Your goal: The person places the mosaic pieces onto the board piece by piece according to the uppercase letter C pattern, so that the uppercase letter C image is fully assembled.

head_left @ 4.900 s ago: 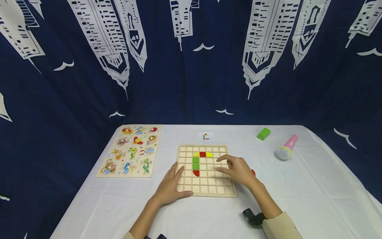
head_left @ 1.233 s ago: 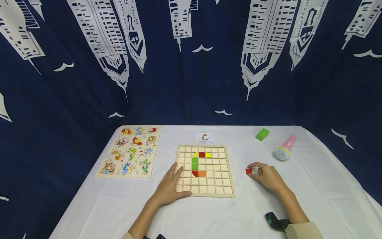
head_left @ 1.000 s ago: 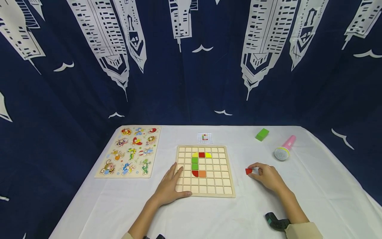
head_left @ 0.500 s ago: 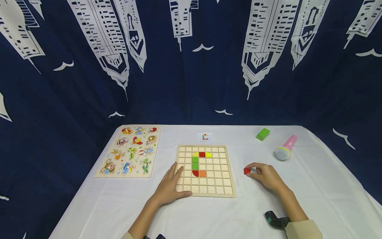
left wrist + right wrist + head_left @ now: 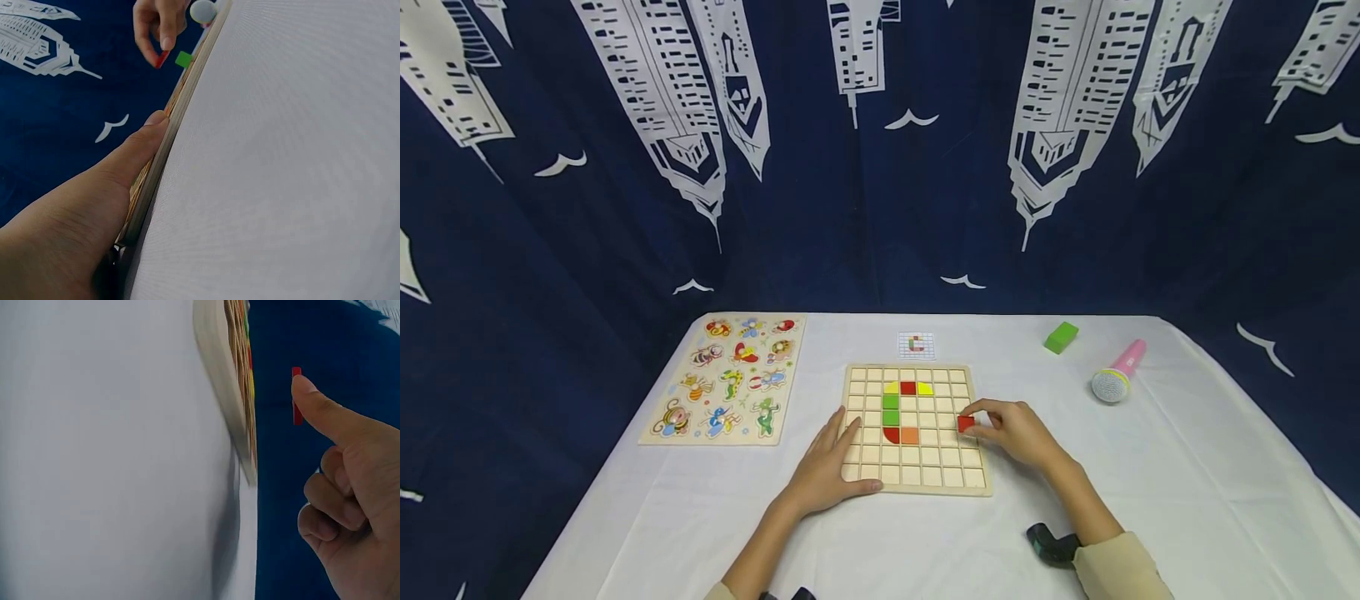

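Note:
A wooden grid board (image 5: 932, 458) lies in the middle of the table, seen edge-on in both wrist views. Set into its cells are two yellow pieces, a red square (image 5: 907, 388), two green squares (image 5: 891, 409), a red rounded piece (image 5: 891, 435) and an orange square (image 5: 910, 436). My left hand (image 5: 826, 467) rests at the board's front left corner, fingers spread along the side and thumb (image 5: 147, 134) on the front edge. Between thumb and forefinger my right hand (image 5: 1017, 432) pinches a thin red square tile (image 5: 297, 415), held above the board's right side.
Behind the board lies a small pattern card (image 5: 916, 345). A puzzle board with insect and animal pictures (image 5: 722, 383) is at the left. To the back right are a green block (image 5: 1062, 337) and a pink toy microphone (image 5: 1118, 372). A dark blue printed curtain (image 5: 865, 208) hangs behind.
The orange square has appeared in the board. My right hand has taken hold of the red tile right of the board and moved left with it over the board's edge. My left hand stays put.

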{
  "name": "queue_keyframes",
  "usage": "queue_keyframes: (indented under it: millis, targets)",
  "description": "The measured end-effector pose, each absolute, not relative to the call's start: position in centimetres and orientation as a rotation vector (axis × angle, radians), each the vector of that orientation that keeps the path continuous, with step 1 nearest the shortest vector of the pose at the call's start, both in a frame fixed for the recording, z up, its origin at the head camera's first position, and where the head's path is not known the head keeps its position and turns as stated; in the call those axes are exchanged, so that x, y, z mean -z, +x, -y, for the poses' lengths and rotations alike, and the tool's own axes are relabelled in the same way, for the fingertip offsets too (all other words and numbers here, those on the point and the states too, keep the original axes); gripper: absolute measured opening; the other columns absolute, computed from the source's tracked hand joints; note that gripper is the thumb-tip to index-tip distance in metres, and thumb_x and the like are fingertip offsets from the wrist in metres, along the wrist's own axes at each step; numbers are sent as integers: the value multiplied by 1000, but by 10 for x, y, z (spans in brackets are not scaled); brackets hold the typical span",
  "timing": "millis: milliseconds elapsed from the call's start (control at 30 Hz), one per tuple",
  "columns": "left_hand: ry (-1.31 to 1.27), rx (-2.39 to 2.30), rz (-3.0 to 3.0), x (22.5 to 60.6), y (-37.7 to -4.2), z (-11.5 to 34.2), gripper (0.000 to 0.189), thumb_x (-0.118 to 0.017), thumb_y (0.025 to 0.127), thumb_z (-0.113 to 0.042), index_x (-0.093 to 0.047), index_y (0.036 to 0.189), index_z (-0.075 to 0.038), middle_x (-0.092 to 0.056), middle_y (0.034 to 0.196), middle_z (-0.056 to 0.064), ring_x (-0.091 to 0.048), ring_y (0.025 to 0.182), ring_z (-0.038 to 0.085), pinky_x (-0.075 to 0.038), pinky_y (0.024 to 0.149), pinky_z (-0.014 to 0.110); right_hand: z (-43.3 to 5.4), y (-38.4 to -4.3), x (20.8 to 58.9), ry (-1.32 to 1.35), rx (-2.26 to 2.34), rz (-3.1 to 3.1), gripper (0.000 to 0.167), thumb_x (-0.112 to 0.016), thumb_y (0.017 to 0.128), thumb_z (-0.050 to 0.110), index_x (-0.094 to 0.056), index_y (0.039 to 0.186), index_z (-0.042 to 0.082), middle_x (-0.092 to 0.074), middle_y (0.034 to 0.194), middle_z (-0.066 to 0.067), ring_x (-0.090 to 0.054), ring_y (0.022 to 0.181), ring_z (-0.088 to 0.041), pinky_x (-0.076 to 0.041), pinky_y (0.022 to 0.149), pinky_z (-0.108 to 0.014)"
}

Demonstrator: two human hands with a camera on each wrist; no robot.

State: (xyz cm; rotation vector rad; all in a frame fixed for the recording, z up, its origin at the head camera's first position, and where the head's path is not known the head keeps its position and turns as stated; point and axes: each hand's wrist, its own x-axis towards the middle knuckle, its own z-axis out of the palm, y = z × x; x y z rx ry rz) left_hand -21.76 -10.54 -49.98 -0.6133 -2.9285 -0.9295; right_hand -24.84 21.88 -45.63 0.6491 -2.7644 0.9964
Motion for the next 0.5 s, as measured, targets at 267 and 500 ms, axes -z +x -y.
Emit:
queue_keyframes:
  millis: [267,500]
  targets:
    - [-611,940,2944,499,-217,105,108,-60,65,-75,-24,147,-14,-4,154,12,-10,137,36,-20,105,55,-179,-253,462,797,-999,2789,22,-74,77,28,-70,97,18,-34,52,10,-27,47,-2,-24,44,-20]
    - [-608,932,2938,501,-218,105,108,-59,65,-76,-25,147,-14,-4,154,12,-11,137,36,-21,104,55,-167,-254,468,820,-974,2811,21,-74,77,27,-71,95,17,-35,49,11,-26,44,-1,-23,43,-19]
